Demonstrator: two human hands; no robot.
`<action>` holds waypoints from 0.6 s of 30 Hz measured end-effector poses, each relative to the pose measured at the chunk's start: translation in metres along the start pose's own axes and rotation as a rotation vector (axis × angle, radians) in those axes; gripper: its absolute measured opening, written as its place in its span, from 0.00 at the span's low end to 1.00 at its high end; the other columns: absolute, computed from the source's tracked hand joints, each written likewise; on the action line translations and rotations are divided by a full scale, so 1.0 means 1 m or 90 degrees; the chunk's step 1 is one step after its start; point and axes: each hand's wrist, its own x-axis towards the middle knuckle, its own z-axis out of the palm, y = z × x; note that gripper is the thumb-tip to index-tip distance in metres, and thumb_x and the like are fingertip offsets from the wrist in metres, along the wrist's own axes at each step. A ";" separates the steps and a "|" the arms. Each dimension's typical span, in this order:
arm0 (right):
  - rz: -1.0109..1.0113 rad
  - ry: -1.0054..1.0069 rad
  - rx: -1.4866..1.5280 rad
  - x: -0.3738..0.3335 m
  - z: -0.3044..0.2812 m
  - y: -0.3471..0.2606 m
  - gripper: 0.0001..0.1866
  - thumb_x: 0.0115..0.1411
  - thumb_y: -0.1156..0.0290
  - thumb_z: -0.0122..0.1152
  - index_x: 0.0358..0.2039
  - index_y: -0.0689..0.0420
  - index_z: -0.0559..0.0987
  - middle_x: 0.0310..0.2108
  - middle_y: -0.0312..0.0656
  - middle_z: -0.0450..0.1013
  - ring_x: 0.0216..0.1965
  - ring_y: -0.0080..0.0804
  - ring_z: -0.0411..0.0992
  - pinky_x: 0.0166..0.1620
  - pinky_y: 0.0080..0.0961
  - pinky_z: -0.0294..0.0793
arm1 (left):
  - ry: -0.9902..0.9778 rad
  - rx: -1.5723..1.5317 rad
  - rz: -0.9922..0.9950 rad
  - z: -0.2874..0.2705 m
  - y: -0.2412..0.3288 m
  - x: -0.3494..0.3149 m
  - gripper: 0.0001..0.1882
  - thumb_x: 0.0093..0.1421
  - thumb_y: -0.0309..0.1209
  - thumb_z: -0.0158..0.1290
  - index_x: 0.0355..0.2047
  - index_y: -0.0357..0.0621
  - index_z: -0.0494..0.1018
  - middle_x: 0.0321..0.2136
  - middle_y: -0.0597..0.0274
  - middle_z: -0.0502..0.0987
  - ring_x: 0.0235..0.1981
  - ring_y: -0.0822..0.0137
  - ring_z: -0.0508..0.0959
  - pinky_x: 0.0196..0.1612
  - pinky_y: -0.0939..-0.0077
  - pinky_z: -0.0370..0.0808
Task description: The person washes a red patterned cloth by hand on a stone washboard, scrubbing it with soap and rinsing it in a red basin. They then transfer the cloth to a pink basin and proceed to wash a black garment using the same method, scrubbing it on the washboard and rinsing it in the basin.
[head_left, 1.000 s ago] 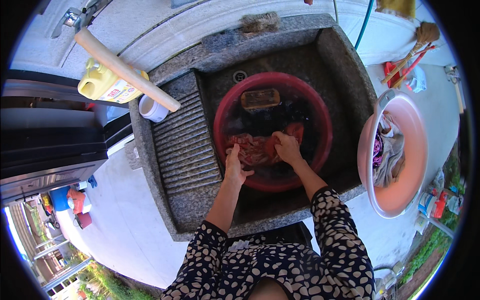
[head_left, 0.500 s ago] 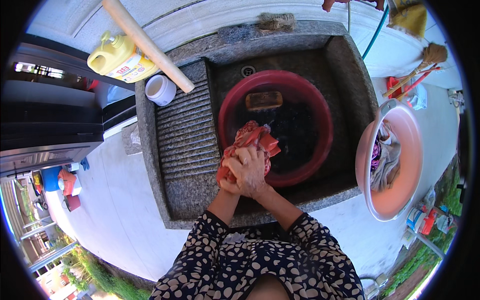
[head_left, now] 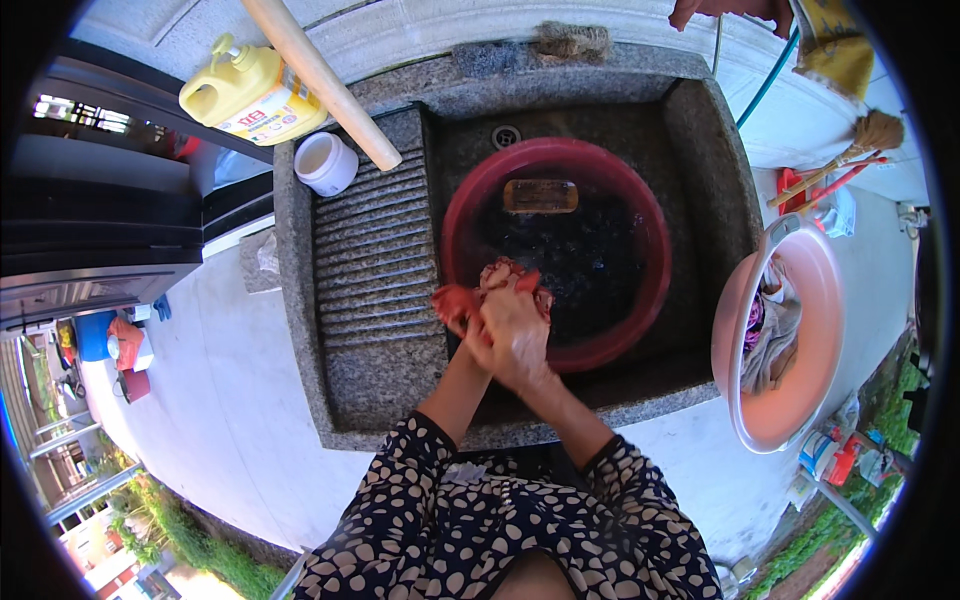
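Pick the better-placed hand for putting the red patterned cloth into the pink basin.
Right hand, probably: it grips the red patterned cloth from above, and the pink basin stands on the person's right. The left forearm lies farther away.

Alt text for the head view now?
Right hand, mostly hiding left hand, clutches a bunched red patterned cloth at the near left rim of a round red basin in a grey stone sink. A pink oval tub stands to the right.
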 end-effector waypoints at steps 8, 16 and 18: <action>0.220 0.067 -0.087 0.027 0.019 0.099 0.06 0.53 0.70 0.59 0.26 0.57 0.72 0.23 0.50 0.72 0.25 0.52 0.73 0.28 0.43 0.72 | 0.521 0.240 0.036 0.030 -0.011 0.022 0.25 0.67 0.50 0.43 0.57 0.52 0.66 0.51 0.62 0.74 0.51 0.61 0.76 0.48 0.53 0.77; 0.274 -0.063 -0.244 -0.024 0.019 0.160 0.22 0.55 0.66 0.61 0.52 0.48 0.72 0.46 0.53 0.63 0.40 0.61 0.71 0.38 0.46 0.76 | 0.614 0.278 -0.020 0.004 0.025 0.015 0.40 0.60 0.48 0.54 0.67 0.50 0.50 0.67 0.52 0.50 0.68 0.46 0.49 0.60 0.29 0.54; 0.300 -0.153 -0.253 -0.029 0.027 0.155 0.20 0.54 0.68 0.62 0.48 0.51 0.72 0.49 0.53 0.62 0.39 0.61 0.71 0.38 0.46 0.76 | 0.633 0.267 -0.023 -0.001 0.022 0.018 0.42 0.59 0.47 0.55 0.67 0.51 0.47 0.68 0.52 0.47 0.69 0.46 0.46 0.59 0.26 0.52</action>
